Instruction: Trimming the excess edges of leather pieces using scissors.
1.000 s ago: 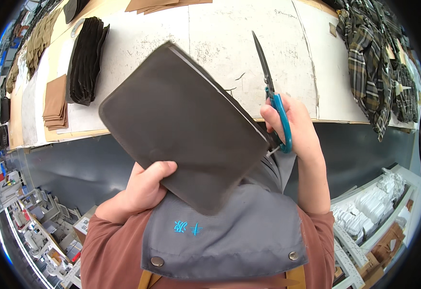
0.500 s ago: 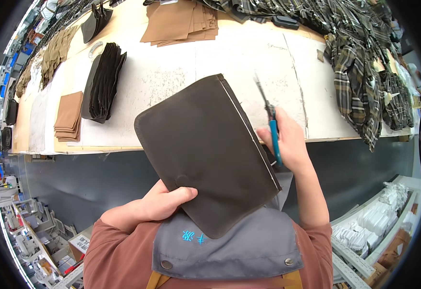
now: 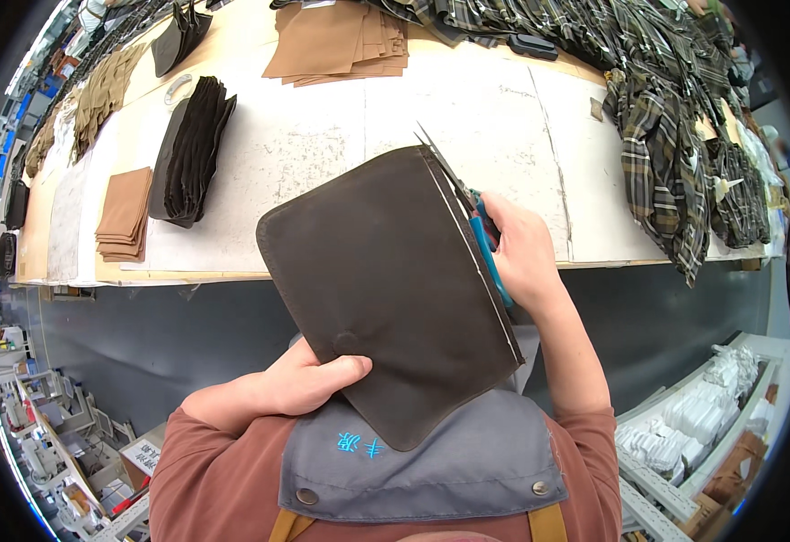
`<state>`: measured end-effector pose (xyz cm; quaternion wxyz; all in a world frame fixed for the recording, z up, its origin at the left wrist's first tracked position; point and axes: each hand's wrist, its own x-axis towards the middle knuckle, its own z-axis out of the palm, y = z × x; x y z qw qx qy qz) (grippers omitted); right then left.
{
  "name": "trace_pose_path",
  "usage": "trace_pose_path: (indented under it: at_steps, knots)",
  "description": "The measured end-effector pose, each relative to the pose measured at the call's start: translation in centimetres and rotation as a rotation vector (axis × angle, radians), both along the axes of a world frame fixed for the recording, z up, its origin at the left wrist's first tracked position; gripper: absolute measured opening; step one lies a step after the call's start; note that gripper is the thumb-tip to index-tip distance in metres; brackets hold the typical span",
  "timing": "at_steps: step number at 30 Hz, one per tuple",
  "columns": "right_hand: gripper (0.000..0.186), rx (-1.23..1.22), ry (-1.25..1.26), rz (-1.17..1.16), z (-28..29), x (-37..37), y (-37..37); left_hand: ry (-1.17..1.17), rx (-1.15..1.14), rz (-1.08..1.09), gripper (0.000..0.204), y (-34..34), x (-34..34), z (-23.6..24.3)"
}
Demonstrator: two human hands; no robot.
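Observation:
My left hand (image 3: 321, 376) grips the lower left edge of a dark brown leather-like panel (image 3: 381, 280), thumb on top and fingers hidden beneath. The panel has rounded corners on its left and a pale line along its right edge, where layers show. Fingers of my right hand (image 3: 529, 257) are wrapped round scissors (image 3: 485, 246) with teal handles. Their slightly parted blades run along the panel's upper right edge, with the tips beyond its top corner. Whether the blades touch the panel I cannot tell.
Ahead stands a table (image 3: 323, 126) with a stack of dark pieces (image 3: 192, 149), brown sheets (image 3: 124, 217), a larger brown pile (image 3: 341, 41) and plaid fabric (image 3: 657, 163). A rack of white bundles (image 3: 693, 420) is at right. A grey apron (image 3: 422, 470) lies beneath the panel.
My right hand has brought the scissors left, from above the table to the panel's right edge. The panel stays in my left hand, almost where it was.

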<state>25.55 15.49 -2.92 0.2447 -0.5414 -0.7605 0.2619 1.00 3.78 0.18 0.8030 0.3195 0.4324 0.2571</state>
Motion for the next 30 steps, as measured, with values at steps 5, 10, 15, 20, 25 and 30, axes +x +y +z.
trace_pose_path:
  at_steps: [5,10,15,20,25,30]
  knots:
    - [0.029,0.002,0.021,0.002,-0.3,0.0,-0.1,-0.005,0.024,-0.022,0.040,-0.1,-0.2,-0.2]
    - [0.029,0.020,0.051,0.007,-0.8,0.1,-0.1,0.011,0.029,-0.028,0.037,0.0,0.0,-0.2]
    - [0.029,0.013,0.104,-0.019,-1.2,0.1,0.0,-0.005,0.057,0.015,0.035,0.0,0.1,-0.6]
    - [0.038,0.016,0.183,-0.033,-1.1,0.0,-0.1,0.009,0.046,-0.003,0.034,0.1,-0.2,-0.7]
    - [0.045,-0.019,0.130,-0.057,-1.5,0.3,0.1,0.006,0.030,0.012,0.035,0.1,-0.3,-0.8]
    - [0.048,-0.032,0.129,-0.011,-1.7,0.5,-0.3,0.026,0.033,0.007,0.035,0.2,0.4,-0.3]
